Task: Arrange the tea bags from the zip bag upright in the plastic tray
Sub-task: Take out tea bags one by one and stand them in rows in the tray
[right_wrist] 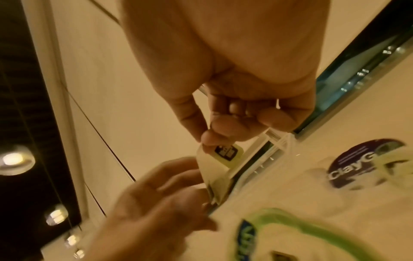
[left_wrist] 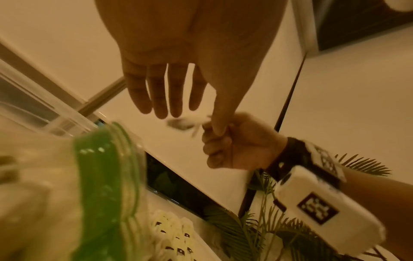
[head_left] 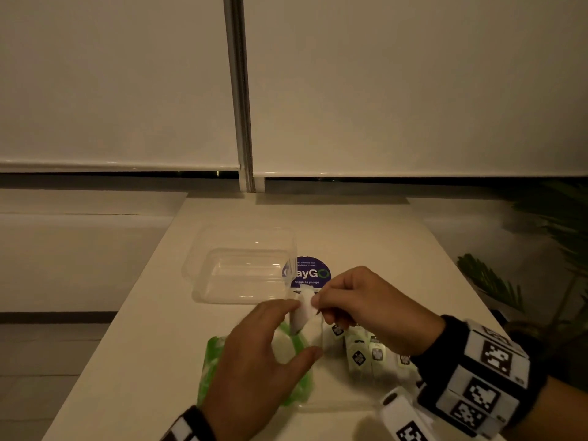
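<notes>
A clear plastic tray (head_left: 203,265) stands empty on the white table, left of centre. Nearer me lies the zip bag (head_left: 210,358) with its green zip strip (left_wrist: 100,176). Several loose tea bags (head_left: 366,353) lie flat to its right. My right hand (head_left: 315,302) pinches one white tea bag (head_left: 304,310) by its top between thumb and forefinger, just in front of the tray's near right corner; its printed tag (right_wrist: 226,151) shows in the right wrist view. My left hand (head_left: 302,329) hovers over the zip bag with straight fingers (left_wrist: 159,98), fingertips at the tea bag's left edge.
A round purple sticker (head_left: 313,275) is stuck on the table right of the tray. The table's left edge (head_left: 127,313) runs close to the tray and bag. Green plant leaves (head_left: 490,281) stand beyond the right edge. Drawn blinds hang behind the table.
</notes>
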Action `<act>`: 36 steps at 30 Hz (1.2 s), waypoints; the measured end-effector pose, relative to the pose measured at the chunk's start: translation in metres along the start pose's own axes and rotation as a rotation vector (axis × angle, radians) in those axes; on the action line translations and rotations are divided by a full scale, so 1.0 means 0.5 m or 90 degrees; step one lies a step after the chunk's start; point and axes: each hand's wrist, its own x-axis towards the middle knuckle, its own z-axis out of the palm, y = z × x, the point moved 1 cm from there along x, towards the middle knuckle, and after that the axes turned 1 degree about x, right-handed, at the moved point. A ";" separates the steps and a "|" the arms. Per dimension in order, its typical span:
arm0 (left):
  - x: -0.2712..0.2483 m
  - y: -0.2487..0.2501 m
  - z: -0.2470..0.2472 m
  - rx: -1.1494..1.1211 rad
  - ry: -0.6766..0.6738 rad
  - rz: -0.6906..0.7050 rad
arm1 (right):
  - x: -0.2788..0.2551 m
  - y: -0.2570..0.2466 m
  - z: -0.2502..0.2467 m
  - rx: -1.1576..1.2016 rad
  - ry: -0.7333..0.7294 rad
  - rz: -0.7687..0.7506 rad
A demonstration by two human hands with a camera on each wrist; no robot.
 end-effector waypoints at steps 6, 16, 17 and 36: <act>0.022 0.028 0.019 -0.225 0.020 -0.113 | -0.021 -0.019 -0.015 0.093 -0.009 -0.024; 0.040 0.021 0.040 -0.344 -0.081 -0.156 | -0.003 0.029 0.008 0.095 -0.100 0.044; 0.042 0.023 0.038 -0.348 -0.086 -0.157 | -0.003 0.029 0.004 0.117 -0.107 0.040; 0.077 -0.006 -0.020 -0.207 0.014 -0.146 | 0.003 0.085 -0.058 -0.185 -0.059 0.035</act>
